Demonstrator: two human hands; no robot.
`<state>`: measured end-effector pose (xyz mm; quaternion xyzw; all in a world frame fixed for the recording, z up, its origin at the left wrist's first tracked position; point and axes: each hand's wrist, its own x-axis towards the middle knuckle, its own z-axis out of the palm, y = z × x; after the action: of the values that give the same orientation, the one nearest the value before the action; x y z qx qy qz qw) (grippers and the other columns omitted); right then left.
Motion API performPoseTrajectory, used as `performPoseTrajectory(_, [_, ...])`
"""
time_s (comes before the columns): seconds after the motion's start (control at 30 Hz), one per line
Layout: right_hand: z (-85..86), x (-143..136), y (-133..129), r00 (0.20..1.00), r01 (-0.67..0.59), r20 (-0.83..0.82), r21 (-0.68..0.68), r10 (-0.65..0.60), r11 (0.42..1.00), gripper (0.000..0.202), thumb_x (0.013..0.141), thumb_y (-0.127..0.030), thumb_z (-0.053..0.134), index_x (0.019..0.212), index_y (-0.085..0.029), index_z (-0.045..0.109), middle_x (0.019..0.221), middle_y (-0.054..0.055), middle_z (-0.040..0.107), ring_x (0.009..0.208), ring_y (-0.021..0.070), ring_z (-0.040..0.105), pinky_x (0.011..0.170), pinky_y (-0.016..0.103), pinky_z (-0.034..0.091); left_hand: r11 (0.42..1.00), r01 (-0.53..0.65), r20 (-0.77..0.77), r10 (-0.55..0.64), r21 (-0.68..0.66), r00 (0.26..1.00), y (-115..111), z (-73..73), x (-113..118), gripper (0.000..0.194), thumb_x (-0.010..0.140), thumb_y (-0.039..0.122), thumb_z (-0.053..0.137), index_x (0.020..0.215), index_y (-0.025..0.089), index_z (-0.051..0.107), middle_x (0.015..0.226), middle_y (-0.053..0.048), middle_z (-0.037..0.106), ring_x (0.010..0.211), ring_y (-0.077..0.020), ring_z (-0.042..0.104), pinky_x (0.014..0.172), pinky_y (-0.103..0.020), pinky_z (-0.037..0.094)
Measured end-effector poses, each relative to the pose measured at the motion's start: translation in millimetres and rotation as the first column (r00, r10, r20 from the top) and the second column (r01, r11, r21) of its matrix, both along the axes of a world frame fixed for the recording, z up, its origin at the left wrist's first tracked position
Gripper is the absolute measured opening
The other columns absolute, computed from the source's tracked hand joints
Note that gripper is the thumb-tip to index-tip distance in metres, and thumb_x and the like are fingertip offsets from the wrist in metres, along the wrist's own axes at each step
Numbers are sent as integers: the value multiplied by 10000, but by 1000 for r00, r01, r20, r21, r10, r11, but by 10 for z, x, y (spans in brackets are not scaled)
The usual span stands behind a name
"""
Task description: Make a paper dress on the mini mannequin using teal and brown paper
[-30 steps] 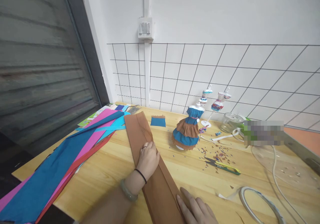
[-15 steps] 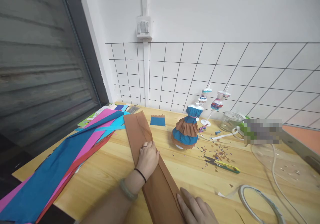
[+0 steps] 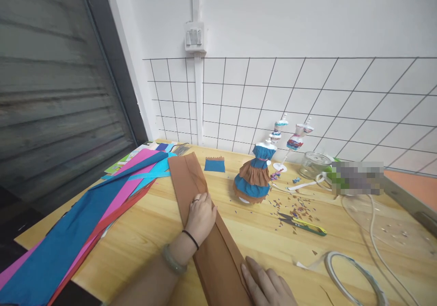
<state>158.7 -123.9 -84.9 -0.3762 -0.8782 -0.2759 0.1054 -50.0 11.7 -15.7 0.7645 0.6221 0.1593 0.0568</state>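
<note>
A long brown folded strip lies across the wooden table, running from the middle toward the front edge. My left hand rests on its middle with the fingers curled under and pressed on the fold; the fingertips are hard to see. Lower down, my right hand lies over the strip's right edge, fingers spread. Right of the strip stands a small dress form in a blue and brown ruffled dress. A small blue piece with a brown zigzag edge lies behind, between strip and dress.
Coloured strips are piled at the left. Yellow-green snips lie among scraps at the right. Two smaller dress forms, a glass jar, a white cable and a tape roll are also there. A wire grid lines the wall.
</note>
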Motion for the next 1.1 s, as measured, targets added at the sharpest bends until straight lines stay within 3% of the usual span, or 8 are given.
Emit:
performPoseTrajectory(0.2, [-21,-5,6,999,6,-41,12,-6,1000,410,951,-371,359,1156,-173,655,1082,90,716,713,170,671,607,226,556,1000,-2,-6,2,3,1000,3,-6,-5,295,856,220,491,1102,87,587,1109,-124,621,1108,-264,506,936,-361,412])
performPoseTrajectory(1.1, [-33,13,3,1000,-10,-7,5,10,1000,421,933,-408,396,1162,-162,650,1088,93,715,706,171,672,591,224,559,1000,0,-9,0,9,1000,5,-17,-5,313,852,229,499,1126,98,573,1099,-113,624,1094,-256,505,934,-358,406])
